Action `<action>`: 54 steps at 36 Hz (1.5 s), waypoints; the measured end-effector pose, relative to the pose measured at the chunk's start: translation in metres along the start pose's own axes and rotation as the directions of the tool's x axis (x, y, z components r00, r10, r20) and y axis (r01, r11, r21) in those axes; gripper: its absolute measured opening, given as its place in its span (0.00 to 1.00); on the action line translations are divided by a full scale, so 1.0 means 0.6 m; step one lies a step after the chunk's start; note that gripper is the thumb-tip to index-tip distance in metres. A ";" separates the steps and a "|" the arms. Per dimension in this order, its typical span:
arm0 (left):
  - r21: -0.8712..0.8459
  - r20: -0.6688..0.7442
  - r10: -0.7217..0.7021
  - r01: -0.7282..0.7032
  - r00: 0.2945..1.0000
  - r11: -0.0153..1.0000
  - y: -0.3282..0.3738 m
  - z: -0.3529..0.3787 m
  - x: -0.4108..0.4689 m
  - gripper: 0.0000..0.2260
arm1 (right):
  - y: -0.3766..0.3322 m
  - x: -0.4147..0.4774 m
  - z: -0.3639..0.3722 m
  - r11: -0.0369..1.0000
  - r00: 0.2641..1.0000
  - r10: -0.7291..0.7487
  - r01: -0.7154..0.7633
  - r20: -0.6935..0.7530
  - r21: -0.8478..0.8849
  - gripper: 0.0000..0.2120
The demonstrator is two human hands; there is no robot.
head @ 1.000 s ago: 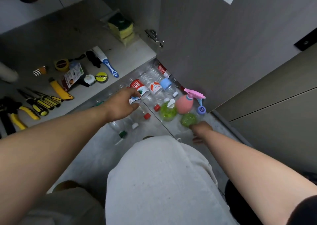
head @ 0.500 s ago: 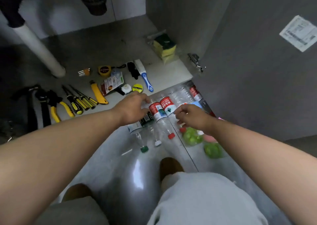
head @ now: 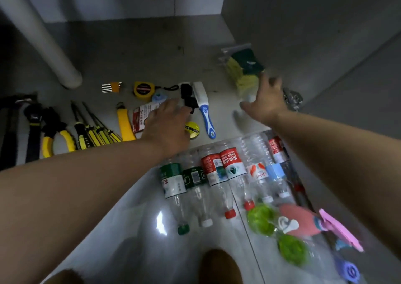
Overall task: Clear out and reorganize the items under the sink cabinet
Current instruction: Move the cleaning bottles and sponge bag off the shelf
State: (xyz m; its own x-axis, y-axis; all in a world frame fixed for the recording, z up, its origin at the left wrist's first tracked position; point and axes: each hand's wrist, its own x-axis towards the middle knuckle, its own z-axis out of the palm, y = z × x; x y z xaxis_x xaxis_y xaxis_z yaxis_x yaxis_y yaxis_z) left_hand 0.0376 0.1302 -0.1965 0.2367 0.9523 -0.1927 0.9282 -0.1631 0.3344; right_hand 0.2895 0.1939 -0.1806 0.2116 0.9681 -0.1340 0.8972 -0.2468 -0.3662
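While both your hands reach over the cabinet floor [head: 152,56], the row of plastic bottles [head: 219,171] lies below them on the tiles [head: 104,229], just in front of the cabinet edge and nearer to you than either hand. The bottles lie flat, side by side, touching. Their long axes run from the cabinet toward you, with the caps pointing to you. They are clear, with red, green and blue labels and red, white and green caps.

Your left hand [head: 167,125] is palm down with relaxed fingers over a card packet [head: 138,119]. Your right hand [head: 267,101] is blurred beside the sponges [head: 245,71], fingers spread; I cannot tell if it holds something.
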 end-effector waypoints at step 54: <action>-0.958 0.286 -0.070 0.286 0.956 -0.009 0.154 -0.052 -0.051 0.51 | -0.029 -0.254 -0.008 0.861 0.962 -0.265 0.268 -0.069 0.431 0.42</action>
State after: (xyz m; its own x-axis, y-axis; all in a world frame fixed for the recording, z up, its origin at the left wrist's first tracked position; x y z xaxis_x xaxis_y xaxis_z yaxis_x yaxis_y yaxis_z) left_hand 0.1073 0.0940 -0.1311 0.2430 0.8477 -0.4716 -0.2152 0.5212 0.8259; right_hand 0.2431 0.0506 -0.1494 -0.0071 0.9995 0.0316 0.6623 0.0284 -0.7487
